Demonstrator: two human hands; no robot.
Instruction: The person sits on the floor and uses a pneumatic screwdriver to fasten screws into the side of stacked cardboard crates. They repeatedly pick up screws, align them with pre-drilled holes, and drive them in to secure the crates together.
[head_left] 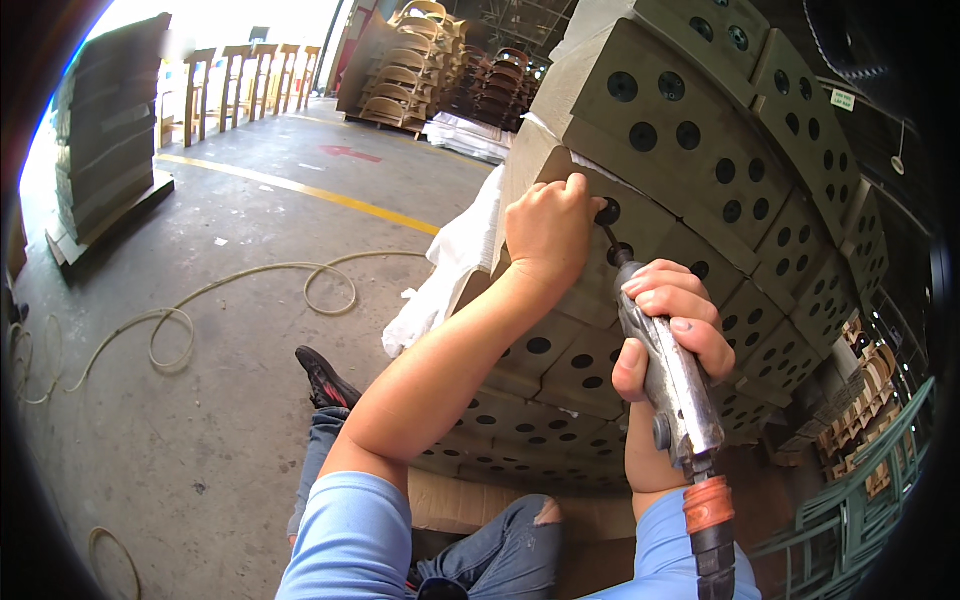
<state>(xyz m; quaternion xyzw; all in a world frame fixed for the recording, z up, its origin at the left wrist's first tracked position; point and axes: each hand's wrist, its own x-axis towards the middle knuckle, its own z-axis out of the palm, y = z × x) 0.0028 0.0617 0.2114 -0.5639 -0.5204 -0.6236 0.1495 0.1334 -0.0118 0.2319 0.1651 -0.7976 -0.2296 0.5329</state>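
Observation:
My right hand (675, 320) is wrapped round a silver air screwdriver (680, 385) with a black nose and an orange collar at its hose end. Its thin bit points up and away, toward a round black insert (607, 211) in the side of a stacked grey-brown panel (655, 240). Beside that insert is my left hand (552, 225), closed with its fingertips at the insert's edge. Whatever they pinch is too small or hidden to make out. Whether the bit touches the insert, I cannot tell.
The tall stack of panels (690, 165) fills the right side, dotted with black round inserts. White wrapping (440, 270) hangs along its left edge. A pale air hose (240, 275) loops across the floor at left. Wooden chair frames (410, 65) are piled behind; green metal racks (860, 500) stand lower right.

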